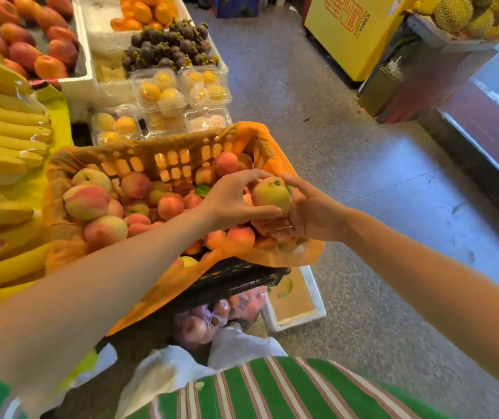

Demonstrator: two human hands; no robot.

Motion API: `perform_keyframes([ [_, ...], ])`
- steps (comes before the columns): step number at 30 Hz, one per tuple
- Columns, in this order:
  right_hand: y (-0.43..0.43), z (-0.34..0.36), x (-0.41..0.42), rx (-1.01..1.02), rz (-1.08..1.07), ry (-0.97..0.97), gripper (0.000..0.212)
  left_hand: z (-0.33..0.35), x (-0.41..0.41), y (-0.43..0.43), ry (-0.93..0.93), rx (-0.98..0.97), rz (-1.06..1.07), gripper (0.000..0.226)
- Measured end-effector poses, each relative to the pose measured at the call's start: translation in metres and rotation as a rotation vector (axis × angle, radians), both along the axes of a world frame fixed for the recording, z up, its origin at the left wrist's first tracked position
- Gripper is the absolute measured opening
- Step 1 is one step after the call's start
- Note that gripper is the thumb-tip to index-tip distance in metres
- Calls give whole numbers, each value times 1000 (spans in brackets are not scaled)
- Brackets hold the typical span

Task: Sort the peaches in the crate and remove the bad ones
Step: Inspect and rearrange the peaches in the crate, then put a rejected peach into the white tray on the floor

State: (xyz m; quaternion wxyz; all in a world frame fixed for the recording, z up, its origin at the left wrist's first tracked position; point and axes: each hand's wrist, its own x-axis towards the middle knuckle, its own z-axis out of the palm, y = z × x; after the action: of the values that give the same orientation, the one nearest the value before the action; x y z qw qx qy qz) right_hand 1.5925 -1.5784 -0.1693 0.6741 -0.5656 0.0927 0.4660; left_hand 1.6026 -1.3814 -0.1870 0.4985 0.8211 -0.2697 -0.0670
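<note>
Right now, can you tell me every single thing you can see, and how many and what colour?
held peach: one, yellow-green with dark spots, over the crate's right end
peaches: many, pink and yellow, piled in the crate
crate: one, orange-lined, in front of the person
bananas: many, yellow, far left
mangosteens: many, dark purple, behind the clear boxes
clear boxes: several, holding yellow fruit, behind the crate
oranges: many, orange, top middle
durians: several, yellow-green, top right
foam box: one, white, on the floor by the crate
left hand: one, grips the held peach
right hand: one, holds the held peach
</note>
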Motion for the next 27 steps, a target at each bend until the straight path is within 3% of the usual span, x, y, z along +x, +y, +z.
perform_keyframes([
  [6,-24,11,-54,122,-230,-96,73,8,-29,-26,-48,-93,-153,60],
  [12,-66,10,-143,107,-408,-160,57,9,-83,-76,60,-146,-382,59],
  [18,-113,-10,-223,7,-503,-177,83,-7,-133,-136,79,-42,-497,57],
  [25,-199,-52,-260,-68,-502,-150,72,-46,-166,-224,169,44,-544,63],
  [27,-225,-63,-262,-97,-497,-145,59,-60,-169,-249,208,74,-534,65],
])
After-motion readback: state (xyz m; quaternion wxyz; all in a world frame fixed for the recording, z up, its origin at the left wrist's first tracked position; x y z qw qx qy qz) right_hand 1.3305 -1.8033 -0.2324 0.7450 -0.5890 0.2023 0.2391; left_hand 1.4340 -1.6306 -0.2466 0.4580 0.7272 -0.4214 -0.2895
